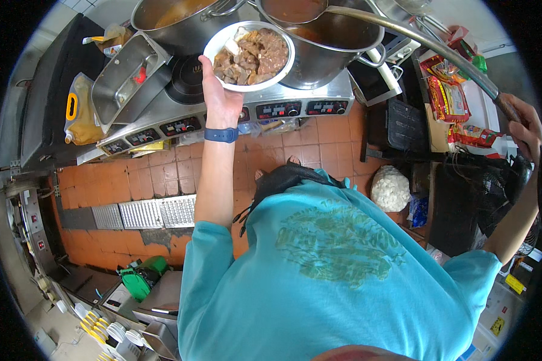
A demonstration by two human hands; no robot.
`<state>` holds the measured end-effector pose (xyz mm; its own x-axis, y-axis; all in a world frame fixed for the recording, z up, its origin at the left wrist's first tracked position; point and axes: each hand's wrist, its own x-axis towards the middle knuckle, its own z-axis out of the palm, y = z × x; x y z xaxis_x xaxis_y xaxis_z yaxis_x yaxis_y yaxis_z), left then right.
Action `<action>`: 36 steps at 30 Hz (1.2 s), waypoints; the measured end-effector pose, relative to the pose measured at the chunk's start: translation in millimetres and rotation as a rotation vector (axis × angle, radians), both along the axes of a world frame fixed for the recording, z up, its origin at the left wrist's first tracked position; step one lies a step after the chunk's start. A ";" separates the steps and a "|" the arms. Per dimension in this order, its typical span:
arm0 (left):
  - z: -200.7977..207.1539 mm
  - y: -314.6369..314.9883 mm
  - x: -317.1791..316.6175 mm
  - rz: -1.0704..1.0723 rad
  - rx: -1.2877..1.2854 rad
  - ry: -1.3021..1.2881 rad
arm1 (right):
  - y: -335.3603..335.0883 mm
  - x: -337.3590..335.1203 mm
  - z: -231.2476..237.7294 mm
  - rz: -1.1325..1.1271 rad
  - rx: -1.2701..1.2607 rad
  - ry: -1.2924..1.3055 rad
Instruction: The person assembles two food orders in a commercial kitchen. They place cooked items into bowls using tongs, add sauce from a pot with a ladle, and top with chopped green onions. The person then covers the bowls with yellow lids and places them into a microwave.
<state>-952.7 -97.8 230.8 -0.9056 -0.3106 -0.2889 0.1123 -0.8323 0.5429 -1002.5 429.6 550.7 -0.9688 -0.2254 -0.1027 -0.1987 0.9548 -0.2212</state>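
My left hand (pixel 220 96) holds up a white bowl (pixel 267 83) from its near left side, thumb at the rim. Chunks of brown meat (pixel 256 57) in a little sauce fill it. My right hand (pixel 524 127), out at the far right, is wrapped round the handle of a long metal ladle (pixel 406 33). The ladle's round cup, full of reddish-brown broth (pixel 294 10), hangs over a large steel pot (pixel 317 63) just right of the bowl. Inside that pot is dark reddish liquid.
Another steel pot (pixel 183 37) with orange-brown soup stands left of the bowl. Both pots are on a steel cooktop (pixel 328 90) with control knobs. Steel pans (pixel 126 81) and a jug of yellowish liquid (pixel 81 111) sit at left. Red packets (pixel 448 99) lie at right; a white sack (pixel 391 188) is on the floor.
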 end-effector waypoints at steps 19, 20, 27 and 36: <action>11.5 -2.4 5.0 -0.038 -0.059 -0.016 | -50.6 58.7 -26.3 0.448 0.114 0.219; 10.0 -3.5 4.2 -0.036 -0.056 -0.016 | -54.1 58.8 -27.3 0.390 0.101 0.172; -3.9 -7.8 -0.8 -0.024 -0.002 0.011 | -58.7 39.4 -44.4 0.325 0.135 0.221; -11.1 -7.7 0.6 0.006 0.013 0.063 | -72.5 -53.9 -51.2 0.038 0.007 -0.140</action>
<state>-952.1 -105.5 219.8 -0.9203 -0.3124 -0.2354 0.1508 -0.8387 0.5233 -1056.5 357.0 499.5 -0.9356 -0.2608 -0.2380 -0.2028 0.9487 -0.2424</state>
